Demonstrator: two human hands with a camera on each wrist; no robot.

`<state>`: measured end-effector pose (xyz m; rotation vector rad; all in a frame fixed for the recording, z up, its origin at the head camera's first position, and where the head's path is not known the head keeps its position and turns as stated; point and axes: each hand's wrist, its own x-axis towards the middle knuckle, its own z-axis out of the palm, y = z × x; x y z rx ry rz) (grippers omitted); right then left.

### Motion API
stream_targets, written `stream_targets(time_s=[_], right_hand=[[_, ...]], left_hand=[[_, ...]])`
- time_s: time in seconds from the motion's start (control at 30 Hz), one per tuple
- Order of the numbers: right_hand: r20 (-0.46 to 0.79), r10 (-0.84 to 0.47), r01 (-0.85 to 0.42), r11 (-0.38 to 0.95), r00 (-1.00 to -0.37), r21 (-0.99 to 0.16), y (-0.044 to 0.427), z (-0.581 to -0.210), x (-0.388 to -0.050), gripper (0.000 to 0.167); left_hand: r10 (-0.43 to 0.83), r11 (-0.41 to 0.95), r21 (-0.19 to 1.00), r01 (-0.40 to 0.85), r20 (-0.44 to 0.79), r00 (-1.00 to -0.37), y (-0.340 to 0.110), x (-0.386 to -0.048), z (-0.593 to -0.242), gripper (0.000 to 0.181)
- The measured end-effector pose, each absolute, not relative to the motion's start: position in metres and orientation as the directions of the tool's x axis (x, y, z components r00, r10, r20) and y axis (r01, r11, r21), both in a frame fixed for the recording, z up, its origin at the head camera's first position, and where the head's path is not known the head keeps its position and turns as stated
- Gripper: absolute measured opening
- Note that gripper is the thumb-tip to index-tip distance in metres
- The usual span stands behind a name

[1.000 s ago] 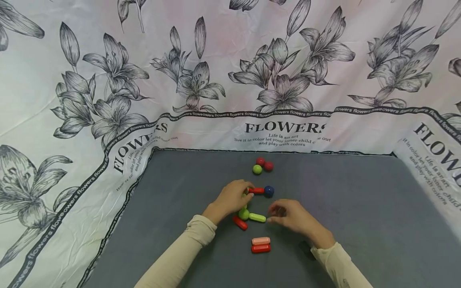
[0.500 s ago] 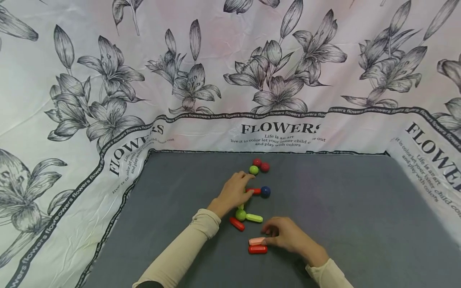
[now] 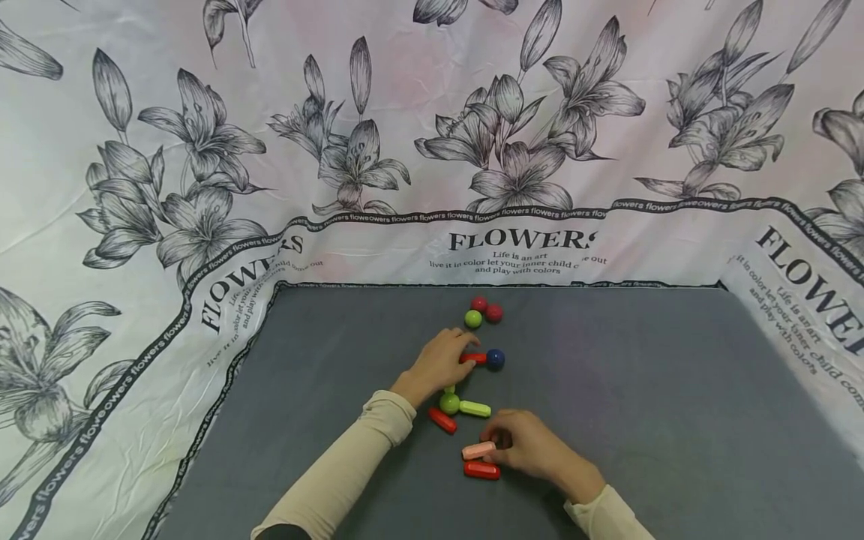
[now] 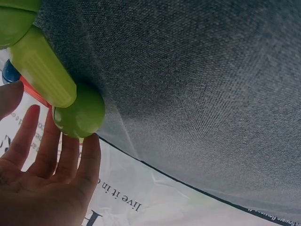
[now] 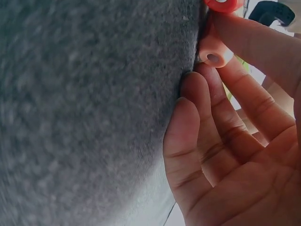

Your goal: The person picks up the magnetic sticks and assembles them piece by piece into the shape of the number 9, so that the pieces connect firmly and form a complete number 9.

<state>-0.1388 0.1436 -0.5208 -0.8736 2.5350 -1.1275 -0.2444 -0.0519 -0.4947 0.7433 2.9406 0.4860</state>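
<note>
My right hand point(image 3: 529, 448) pinches a pink toy stick point(image 3: 476, 451) between thumb and fingers; its end hole shows in the right wrist view. Just below it lies a red stick point(image 3: 481, 470). My left hand point(image 3: 437, 365) is at a joined frame of balls and sticks. In the left wrist view, its extended fingers touch a green ball point(image 4: 80, 113) on a yellow-green stick point(image 4: 42, 68), with the thumb apart. The frame also has a near green ball point(image 3: 449, 403), a yellow-green stick point(image 3: 475, 409), and a red stick point(image 3: 475, 358) running to a blue ball point(image 3: 496, 359).
Another red stick point(image 3: 442, 420) lies loose beside the near green ball. Farther back, two red balls point(image 3: 494, 313) and a green ball point(image 3: 473, 319) sit together on the grey table point(image 3: 607, 375). A flower-printed cloth point(image 3: 378, 247) borders the table's back and sides.
My right hand has come down from beside the yellow-green stick and taken hold of the pink stick, tilting it off the red one. My left hand's fingers have loosened at the frame.
</note>
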Motion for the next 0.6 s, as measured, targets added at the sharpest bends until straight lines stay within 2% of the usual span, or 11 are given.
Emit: stream_targets(time_s=[0.3,0.43,0.6], right_hand=[[0.004,-0.608,-0.413,0.535,-0.794,-0.736,0.144,-0.516,-0.138,0.012],[0.033,-0.554,-0.398,0.555,-0.832,-0.730,0.149,-0.513,-0.140,0.013],[0.102,-0.419,-0.368,0.625,-0.902,-0.689,0.153,-0.511,-0.146,0.015]], left_hand=[[0.477,0.846,0.292,0.446,-0.041,-0.878,-0.051,-0.249,-0.498,0.031],[0.475,0.843,0.315,0.435,-0.058,-0.878,-0.052,-0.250,-0.497,0.031],[0.474,0.843,0.317,0.435,-0.054,-0.879,-0.055,-0.251,-0.501,0.031]])
